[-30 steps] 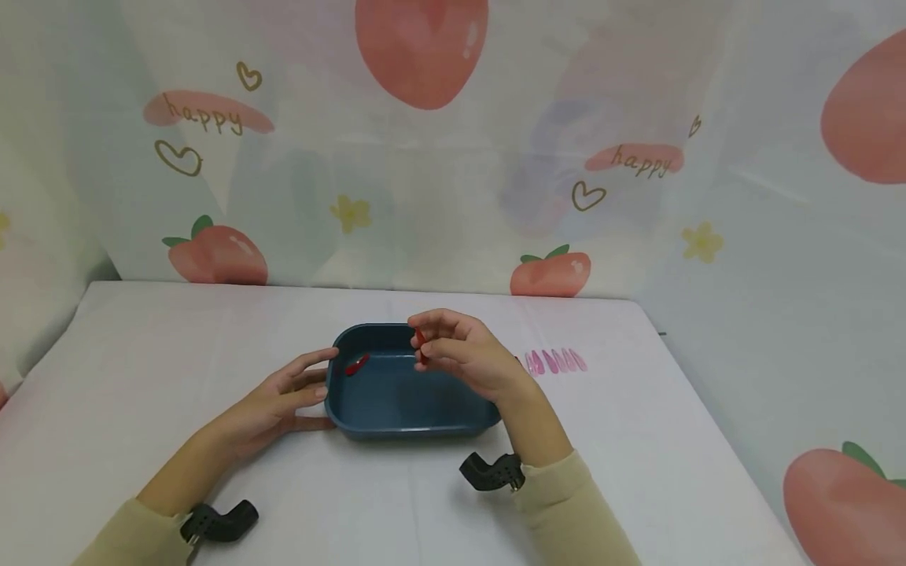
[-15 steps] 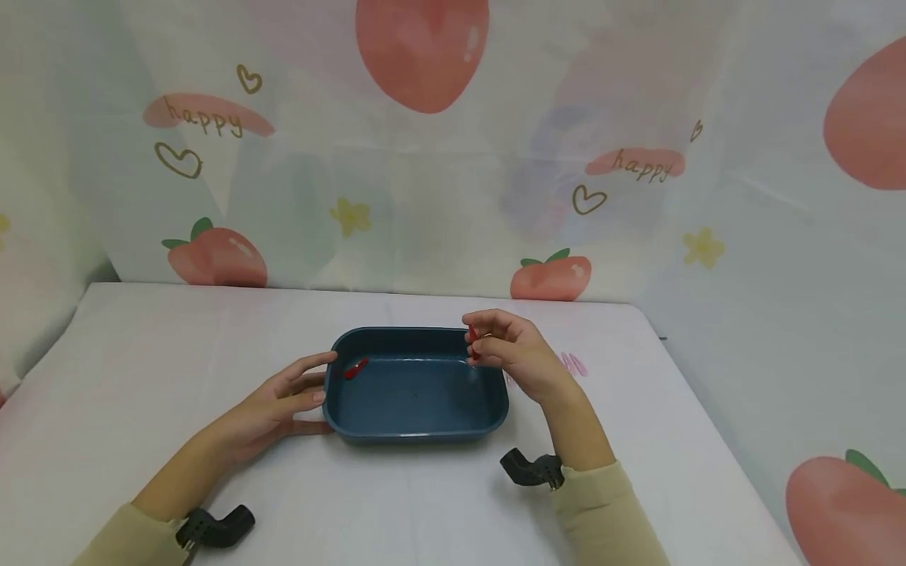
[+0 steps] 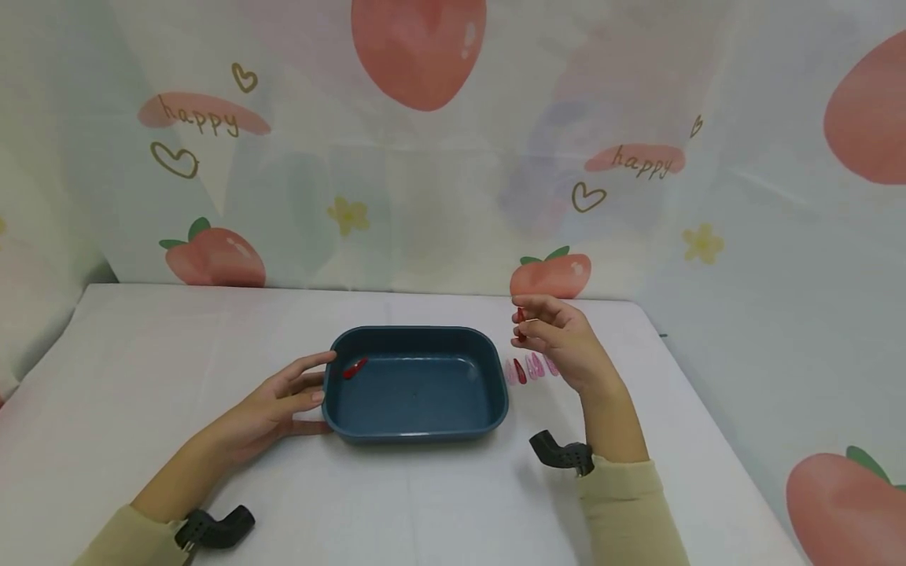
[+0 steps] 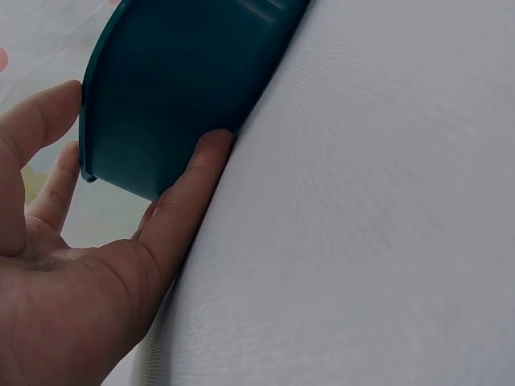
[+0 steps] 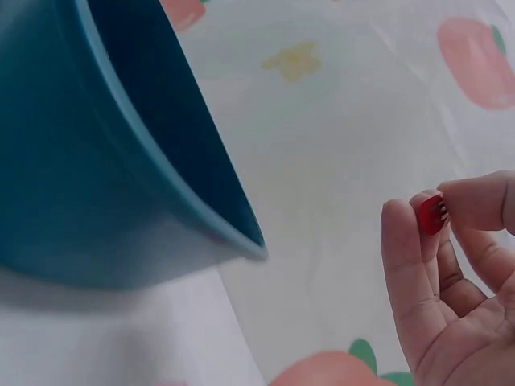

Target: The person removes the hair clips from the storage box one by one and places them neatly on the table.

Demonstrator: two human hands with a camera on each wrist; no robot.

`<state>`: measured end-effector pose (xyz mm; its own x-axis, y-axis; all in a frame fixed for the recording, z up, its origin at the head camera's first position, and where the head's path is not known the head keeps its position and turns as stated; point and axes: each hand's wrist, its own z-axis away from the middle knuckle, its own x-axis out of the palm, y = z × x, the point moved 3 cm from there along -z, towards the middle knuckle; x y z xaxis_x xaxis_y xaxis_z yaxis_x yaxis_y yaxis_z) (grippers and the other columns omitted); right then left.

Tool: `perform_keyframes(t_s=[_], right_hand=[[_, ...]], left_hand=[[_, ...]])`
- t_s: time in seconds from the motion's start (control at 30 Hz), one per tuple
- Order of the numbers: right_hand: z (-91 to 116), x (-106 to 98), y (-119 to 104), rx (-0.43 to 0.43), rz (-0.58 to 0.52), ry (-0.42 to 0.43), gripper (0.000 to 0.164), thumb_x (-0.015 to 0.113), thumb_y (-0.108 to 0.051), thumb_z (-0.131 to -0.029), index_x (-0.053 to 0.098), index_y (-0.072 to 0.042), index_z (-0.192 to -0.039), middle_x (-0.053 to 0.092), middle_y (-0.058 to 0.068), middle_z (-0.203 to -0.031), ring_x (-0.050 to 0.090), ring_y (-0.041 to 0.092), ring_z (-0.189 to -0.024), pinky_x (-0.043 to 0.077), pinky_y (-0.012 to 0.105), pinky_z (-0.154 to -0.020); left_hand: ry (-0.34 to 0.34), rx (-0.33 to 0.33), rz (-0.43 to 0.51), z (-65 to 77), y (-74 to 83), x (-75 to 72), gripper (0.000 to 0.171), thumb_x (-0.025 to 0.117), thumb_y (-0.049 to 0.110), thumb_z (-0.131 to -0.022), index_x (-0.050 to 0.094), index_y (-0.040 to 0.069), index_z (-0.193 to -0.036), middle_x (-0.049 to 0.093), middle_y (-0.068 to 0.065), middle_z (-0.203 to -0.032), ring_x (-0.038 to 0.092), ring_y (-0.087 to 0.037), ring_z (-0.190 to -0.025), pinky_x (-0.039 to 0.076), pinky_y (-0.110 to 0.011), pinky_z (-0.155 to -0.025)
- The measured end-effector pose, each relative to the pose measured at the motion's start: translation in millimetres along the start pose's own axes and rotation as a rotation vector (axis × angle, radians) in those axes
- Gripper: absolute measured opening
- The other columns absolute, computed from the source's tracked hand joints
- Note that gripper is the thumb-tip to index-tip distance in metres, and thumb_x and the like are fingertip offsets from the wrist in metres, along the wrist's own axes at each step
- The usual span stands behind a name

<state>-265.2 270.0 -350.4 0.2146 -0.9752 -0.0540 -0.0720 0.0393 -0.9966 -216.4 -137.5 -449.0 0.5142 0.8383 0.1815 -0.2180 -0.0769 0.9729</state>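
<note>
A dark blue rectangular tray (image 3: 418, 405) stands on the white table, with a red hair clip (image 3: 355, 368) lying inside near its left wall. Extended fingers of my left hand (image 3: 262, 413) touch the tray's left side; the left wrist view shows them against its outer wall (image 4: 161, 96). Beyond the tray's right end, my right hand (image 3: 569, 346) is raised above the table. It pinches another red hair clip (image 3: 521, 322) between thumb and fingertips, seen partly as a red end (image 5: 432, 215) in the right wrist view.
Right of the tray lies a row of hair clips on the table: a red clip (image 3: 520, 371) among several pink clips (image 3: 535, 365). My right hand and wrist hide part of the row. A fruit-patterned cloth (image 3: 439, 189) hangs behind the table.
My right hand has moved right, from over the tray to beyond its right end, carrying the red hair clip. The left hand stays at the tray's side.
</note>
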Motion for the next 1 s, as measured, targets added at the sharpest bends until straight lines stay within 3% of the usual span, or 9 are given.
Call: perform_keyframes(t_s=[0.27,0.57,0.87,1.0], right_hand=[[1.6,-20.7,2.8,0.011,0.065,0.082,0.026,0.058,-0.004,-0.099,0.062,-0.012,-0.123,0.056,0.008,-0.103,0.061,0.018,-0.087,0.06,0.029,-0.083],[4.4,-42.4,11.3,0.016,0.213,0.156,0.031,0.058,-0.009,-0.1,0.057,-0.005,-0.131,0.055,0.009,-0.105,0.063,0.018,-0.089,0.059,0.026,-0.082],[5.5,-67.9,32.2,0.113,0.342,0.29,0.038,0.053,-0.011,-0.101,0.053,0.0,-0.138,0.054,0.014,-0.112,0.065,0.016,-0.088,0.059,0.022,-0.08],[6.7,-79.7,40.6,0.159,0.39,0.357,0.038,0.053,-0.009,-0.101,0.053,-0.001,-0.138,0.054,0.018,-0.117,0.065,0.021,-0.094,0.058,0.02,-0.08]], left_hand=[[0.004,-0.002,0.001,-0.1,-1.1,-0.7,0.063,0.054,0.013,-0.103,0.024,0.019,-0.158,0.019,-0.021,-0.161,0.025,-0.043,-0.145,0.051,-0.058,-0.098],[-0.001,0.006,0.001,-0.5,-1.4,-0.8,0.062,0.054,0.012,-0.103,0.024,0.019,-0.158,0.019,-0.021,-0.161,0.025,-0.044,-0.145,0.051,-0.058,-0.098],[-0.001,0.002,0.001,-0.6,-1.1,-0.6,0.063,0.054,0.012,-0.103,0.024,0.018,-0.158,0.019,-0.021,-0.161,0.027,-0.042,-0.144,0.051,-0.058,-0.098],[0.002,0.001,0.003,-0.5,-0.8,-0.8,0.062,0.054,0.012,-0.103,0.025,0.019,-0.158,0.019,-0.021,-0.16,0.027,-0.042,-0.144,0.051,-0.058,-0.097]])
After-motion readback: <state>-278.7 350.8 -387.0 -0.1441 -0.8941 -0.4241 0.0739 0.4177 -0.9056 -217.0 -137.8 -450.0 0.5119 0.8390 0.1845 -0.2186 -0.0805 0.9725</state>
